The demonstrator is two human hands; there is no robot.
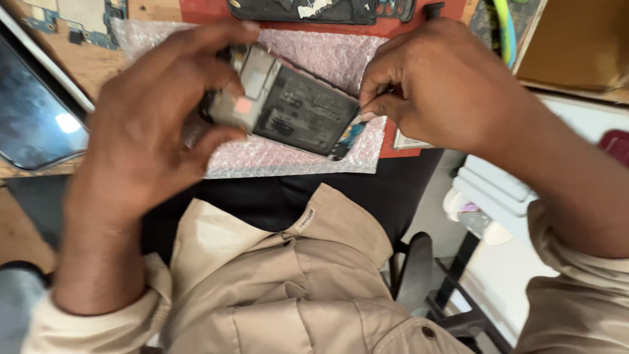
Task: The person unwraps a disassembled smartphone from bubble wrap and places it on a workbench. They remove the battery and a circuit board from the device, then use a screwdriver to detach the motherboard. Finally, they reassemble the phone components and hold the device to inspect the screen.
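Observation:
I hold an opened phone point(295, 108) with its back cover off, dark inner parts and a metal shield showing. My left hand point(147, 124) grips its left end, thumb under and fingers over the top. My right hand point(439, 82) pinches the phone's right edge near the lower corner with thumb and forefinger. The phone hovers just above a sheet of pink bubble wrap point(327, 56) lying on the bench.
A tablet or screen panel point(33, 111) lies at the left on the wooden bench point(85, 62). A circuit board point(72, 16) sits at the top left, another dark phone body point(321, 10) at the top. A cardboard box point(576, 42) stands at the right.

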